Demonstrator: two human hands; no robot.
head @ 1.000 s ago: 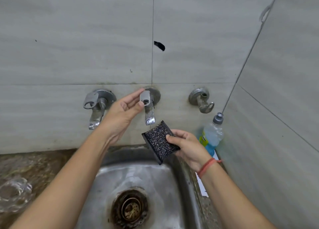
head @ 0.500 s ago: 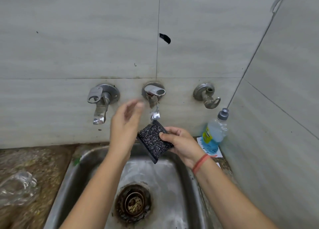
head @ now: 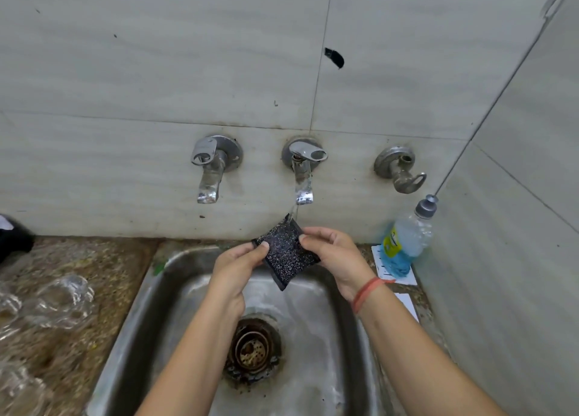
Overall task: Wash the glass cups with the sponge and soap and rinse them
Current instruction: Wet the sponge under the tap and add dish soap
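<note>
I observed both hands raised over the far end of the steel sink (head: 141,318), holding the sponge (head: 286,254) between them. The left hand (head: 233,270) pinched the sponge's left corner, thumb on the speckled dark face. The right hand (head: 336,259) gripped its right edge, thumb also on the face and fingers curled behind. A red band (head: 366,293) circled the right wrist.

The sponge was tilted, its upper corner directly beneath the spout of the middle tap (head: 302,171). A thin stream of water (head: 293,212) ran from that spout onto the corner. The left tap (head: 210,171) and the right tap (head: 399,171) showed no flow.

The drain (head: 252,350) lay near the sink's centre, ringed with dark residue.

The glass cups (head: 62,299) stood on the speckled counter (head: 106,265) at the left, well apart from the hands. They were blurred, and I could not tell their number.

The soap bottle (head: 404,243), holding blue liquid, stood upright in the far right corner on a white card (head: 407,279), just beside the sink rim. A dark object (head: 14,238) sat at the left edge against the wall; I could not identify it.
</note>
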